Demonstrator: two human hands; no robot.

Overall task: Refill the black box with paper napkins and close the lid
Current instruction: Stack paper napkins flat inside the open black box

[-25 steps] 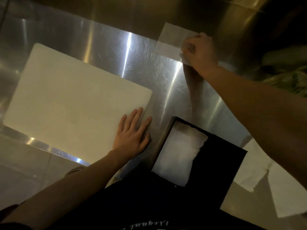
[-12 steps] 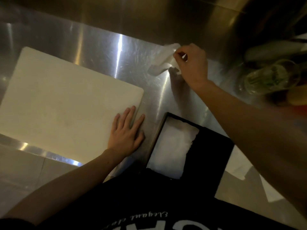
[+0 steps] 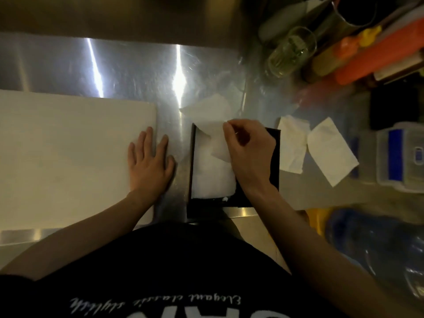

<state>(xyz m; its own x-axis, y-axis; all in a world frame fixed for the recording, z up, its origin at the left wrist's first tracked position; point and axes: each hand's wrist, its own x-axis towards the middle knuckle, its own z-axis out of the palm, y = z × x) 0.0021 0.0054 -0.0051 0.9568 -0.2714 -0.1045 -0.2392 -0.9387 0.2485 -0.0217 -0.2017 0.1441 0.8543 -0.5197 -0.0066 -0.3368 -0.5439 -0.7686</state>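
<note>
The black box (image 3: 191,200) lies open on the steel counter near its front edge, with white napkins (image 3: 213,177) stacked inside. My right hand (image 3: 250,150) hovers over the box and pinches a single white paper napkin (image 3: 211,118), which hangs crumpled over the box's far edge. My left hand (image 3: 149,164) rests flat, fingers spread, on the corner of a white cutting board (image 3: 68,157). Two loose napkins (image 3: 291,145) (image 3: 330,152) lie on the counter to the right of the box. The box's lid is not distinguishable.
A glass jar (image 3: 289,53), orange and yellow bottles (image 3: 367,56) and a metal container (image 3: 358,10) crowd the back right. A clear plastic container with blue clips (image 3: 401,157) stands at the right. A blue plastic bag (image 3: 376,249) sits low right.
My right hand picked a napkin up from the far counter and brought it back over the black box. My left hand stayed on the cutting board. The view shifted right.
</note>
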